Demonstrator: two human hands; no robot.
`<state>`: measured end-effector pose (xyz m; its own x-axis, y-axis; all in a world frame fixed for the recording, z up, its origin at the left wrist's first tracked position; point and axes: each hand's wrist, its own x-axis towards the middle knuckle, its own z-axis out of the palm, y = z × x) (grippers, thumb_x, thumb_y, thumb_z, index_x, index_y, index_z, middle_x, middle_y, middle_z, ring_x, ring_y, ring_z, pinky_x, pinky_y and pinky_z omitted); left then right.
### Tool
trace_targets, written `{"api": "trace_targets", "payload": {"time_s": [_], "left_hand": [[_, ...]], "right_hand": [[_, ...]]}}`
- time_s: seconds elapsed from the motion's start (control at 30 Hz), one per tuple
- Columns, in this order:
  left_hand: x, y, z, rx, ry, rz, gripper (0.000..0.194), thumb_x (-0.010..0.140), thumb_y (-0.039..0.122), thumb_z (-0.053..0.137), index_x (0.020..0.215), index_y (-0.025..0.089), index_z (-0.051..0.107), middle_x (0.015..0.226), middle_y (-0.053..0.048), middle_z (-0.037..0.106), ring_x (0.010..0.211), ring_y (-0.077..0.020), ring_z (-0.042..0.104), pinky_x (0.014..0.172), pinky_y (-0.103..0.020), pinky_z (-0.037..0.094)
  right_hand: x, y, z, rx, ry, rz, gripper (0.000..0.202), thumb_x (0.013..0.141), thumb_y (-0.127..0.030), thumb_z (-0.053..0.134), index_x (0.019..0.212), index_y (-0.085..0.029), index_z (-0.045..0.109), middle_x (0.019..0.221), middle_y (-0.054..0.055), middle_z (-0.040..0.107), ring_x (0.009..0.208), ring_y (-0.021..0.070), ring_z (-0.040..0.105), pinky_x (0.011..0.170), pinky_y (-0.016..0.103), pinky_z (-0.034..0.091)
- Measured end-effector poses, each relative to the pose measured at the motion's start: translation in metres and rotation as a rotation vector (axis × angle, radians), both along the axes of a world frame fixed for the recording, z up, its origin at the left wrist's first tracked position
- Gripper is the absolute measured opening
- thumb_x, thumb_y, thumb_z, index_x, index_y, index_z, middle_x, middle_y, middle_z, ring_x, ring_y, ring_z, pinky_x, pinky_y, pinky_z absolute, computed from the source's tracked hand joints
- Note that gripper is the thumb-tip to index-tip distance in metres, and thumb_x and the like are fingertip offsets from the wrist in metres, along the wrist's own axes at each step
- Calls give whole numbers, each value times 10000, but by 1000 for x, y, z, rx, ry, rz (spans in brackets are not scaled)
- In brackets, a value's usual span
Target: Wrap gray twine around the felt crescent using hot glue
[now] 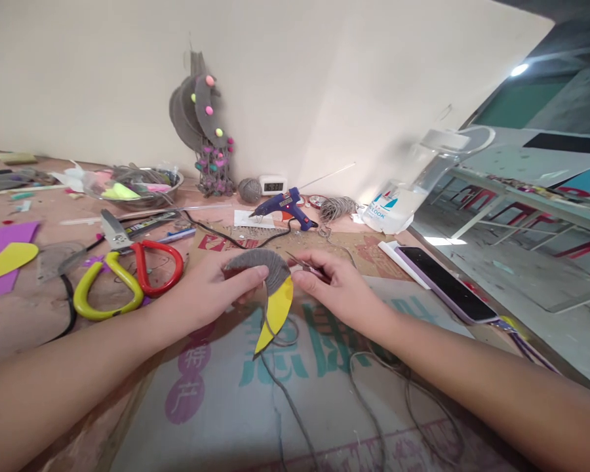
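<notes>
My left hand (221, 288) is closed around the upper part of a crescent (276, 307), its thumb pressed on grey yarn wrapping. The lower part of the crescent is bare yellow and ends in a dark tip. At its right edge, my right hand (341, 288) is closed, thumb and fingers together. A thin pointed metal tool (302, 263) sticks out of that hand; its kind is unclear. Grey yarn (288, 390) loops around the yellow part and trails over the printed sheet (216, 419) below.
Scissors (160, 269) with red and yellow handles lie left. A blue glue gun (288, 206), yarn balls, a clock (273, 185) and a hanging moon ornament (201, 124) stand behind. A bowl (177, 180) of scraps is back left; a phone (442, 282) and clear jug (423, 170) are right.
</notes>
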<state>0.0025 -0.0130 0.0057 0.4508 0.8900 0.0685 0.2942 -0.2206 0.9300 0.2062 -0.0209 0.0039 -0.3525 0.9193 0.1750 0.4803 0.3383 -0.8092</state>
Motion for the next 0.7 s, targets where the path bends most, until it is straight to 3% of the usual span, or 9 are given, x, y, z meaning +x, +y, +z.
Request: {"api": "trace_targets", "payload": {"time_s": [0.1, 0.23, 0.43, 0.7], "left_hand": [[-1, 0, -3, 14, 5, -36, 310, 821, 433, 462, 656, 174, 500, 559, 47, 483, 530, -95, 433, 497, -205, 344], [-1, 3, -5, 44, 46, -40, 338, 833, 450, 426, 653, 177, 512, 558, 48, 468, 517, -93, 422, 483, -204, 326], [3, 2, -1, 136, 147, -86, 191, 795, 350, 495, 723, 186, 563, 665, 37, 504, 602, -102, 456, 528, -198, 348], [2, 4, -7, 119, 134, -114, 177, 791, 321, 484, 697, 182, 537, 677, 38, 479, 597, -92, 444, 520, -196, 352]], "right_hand": [[-1, 2, 1, -183, 78, 60, 290, 803, -435, 520, 777, -153, 579, 643, -23, 477, 577, 86, 427, 524, 205, 331], [-2, -1, 4, -254, 140, 22, 290, 796, -435, 530, 743, -151, 550, 562, -57, 330, 491, 56, 273, 444, 197, 211], [-3, -2, 5, -275, 237, 8, 267, 786, -413, 549, 721, -155, 526, 586, -59, 315, 492, 50, 244, 435, 195, 198], [-2, 0, 3, -240, 334, 69, 202, 805, -364, 541, 835, -165, 541, 628, -52, 365, 497, 52, 251, 443, 193, 206]]}}
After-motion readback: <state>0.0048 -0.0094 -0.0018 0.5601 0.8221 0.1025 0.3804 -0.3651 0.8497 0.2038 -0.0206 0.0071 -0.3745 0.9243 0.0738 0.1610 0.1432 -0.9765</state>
